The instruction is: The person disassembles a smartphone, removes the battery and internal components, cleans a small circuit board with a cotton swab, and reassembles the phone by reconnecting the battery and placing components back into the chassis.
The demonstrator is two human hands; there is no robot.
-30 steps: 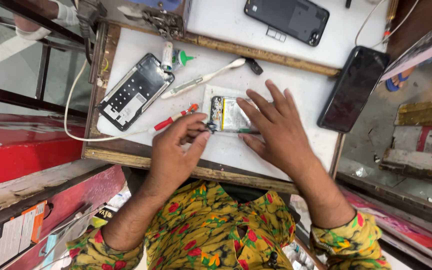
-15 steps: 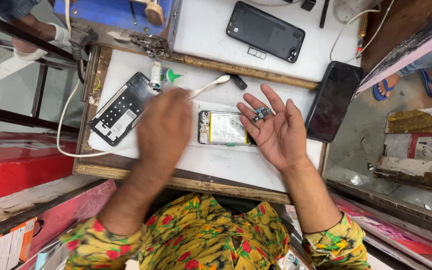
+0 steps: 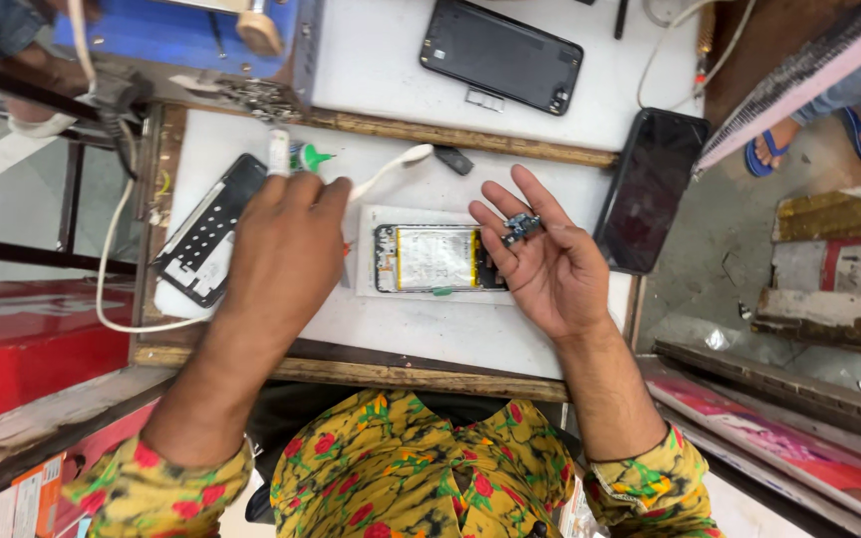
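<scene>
My left hand (image 3: 286, 244) reaches over the white work mat (image 3: 401, 324), knuckles up. Its fingertips cover the lower end of a small white tube (image 3: 279, 151) beside a green-capped piece (image 3: 311, 157); whether they grip the tube is hidden. My right hand (image 3: 550, 269) lies palm up at the right end of an opened phone (image 3: 435, 257) whose battery shows. A small dark circuit board (image 3: 520, 227) rests on its fingers, with the thumb next to it.
A bare phone frame (image 3: 206, 234) lies left of my left hand. A white toothbrush (image 3: 391, 169) lies above the opened phone. A black phone back (image 3: 500, 55) sits on the far board, a dark screen panel (image 3: 650, 189) at the right edge, and a blue device (image 3: 181, 35) far left.
My left hand left the opened phone and moved up-left to the white tube. My right hand turned palm up, lifting the small circuit board off the phone.
</scene>
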